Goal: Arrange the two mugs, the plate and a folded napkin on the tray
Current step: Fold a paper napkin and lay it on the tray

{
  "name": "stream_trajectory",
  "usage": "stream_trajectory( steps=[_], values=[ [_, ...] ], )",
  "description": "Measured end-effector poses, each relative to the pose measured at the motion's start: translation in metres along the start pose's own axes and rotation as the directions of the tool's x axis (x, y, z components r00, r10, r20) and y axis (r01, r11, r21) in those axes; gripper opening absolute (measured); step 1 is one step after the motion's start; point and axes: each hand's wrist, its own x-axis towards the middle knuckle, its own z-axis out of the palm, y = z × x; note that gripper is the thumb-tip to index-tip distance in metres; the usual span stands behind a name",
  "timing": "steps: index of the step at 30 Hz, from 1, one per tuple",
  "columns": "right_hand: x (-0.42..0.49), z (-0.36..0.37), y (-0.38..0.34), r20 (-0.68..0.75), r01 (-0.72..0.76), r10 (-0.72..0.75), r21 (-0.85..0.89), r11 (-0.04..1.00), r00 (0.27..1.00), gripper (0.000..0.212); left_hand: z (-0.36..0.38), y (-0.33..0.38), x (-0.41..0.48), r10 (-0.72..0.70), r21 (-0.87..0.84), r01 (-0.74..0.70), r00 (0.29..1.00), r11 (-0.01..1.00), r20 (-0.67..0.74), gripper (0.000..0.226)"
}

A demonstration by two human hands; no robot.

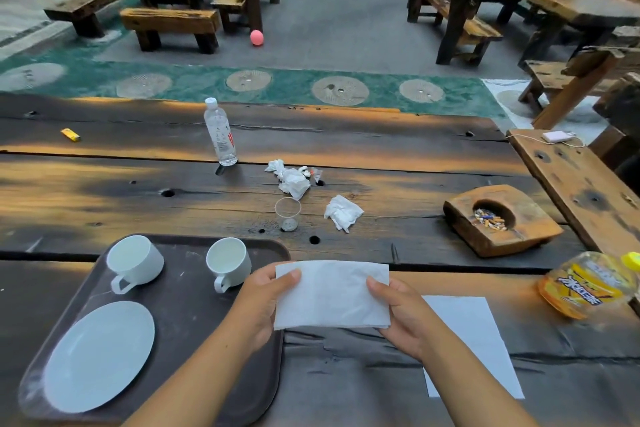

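Your left hand [266, 302] and right hand [398, 312] each grip one short edge of the folded napkin [332, 295], thumbs on top and fingers curled underneath, so it hangs flat between them above the counter [138, 184]. Its left edge sits just over the right rim of the tray [187, 322], and your left forearm crosses that tray's near right corner.

Left of your left hand, on the tray, stand the two mugs: the nearer mug [229, 262] just beside your knuckles, handle toward you, and the farther mug [133, 263] further left, tipped slightly with its handle also toward you. Below them, nearer your left elbow, the plate [100, 357] lies flat on the tray.

Just right of your right hand a flat white sheet [474, 347] lies on the counter, and further right a yellow bottle [588, 284] lies on its side. Beyond your hands stand a clear plastic cup [287, 215], crumpled tissues [343, 213] and a water bottle [220, 132]; beyond your right hand sits a wooden ashtray [498, 218].
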Motion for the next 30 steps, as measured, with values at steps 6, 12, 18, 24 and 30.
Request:
stream_trajectory(
  steps=[6,12,18,24,30],
  values=[
    [-0.001,0.005,0.006,0.000,-0.004,0.004,0.021,1.000,1.000,0.031,-0.013,-0.006,-0.012,-0.048,-0.010,0.049,0.996,0.999,0.069,0.030],
    [0.008,0.027,0.020,-0.029,-0.042,0.041,-0.030,0.999,0.999,0.025,-0.045,-0.007,-0.017,-0.036,0.137,0.040,0.999,0.990,-0.031,0.024],
    [0.025,0.055,0.046,-0.024,-0.049,0.046,-0.141,0.989,0.999,0.024,-0.087,-0.001,-0.016,-0.045,0.207,0.068,0.992,0.976,-0.114,0.026],
    [0.044,0.075,0.075,-0.121,-0.090,0.044,-0.412,0.907,0.992,0.018,-0.130,0.007,-0.015,-0.083,0.328,0.130,0.985,0.936,-0.154,0.021],
    [0.063,0.093,0.106,-0.196,-0.123,0.016,-0.548,0.827,0.981,0.018,-0.175,0.011,-0.011,-0.123,0.444,0.196,0.974,0.874,-0.190,0.019]
  ],
)
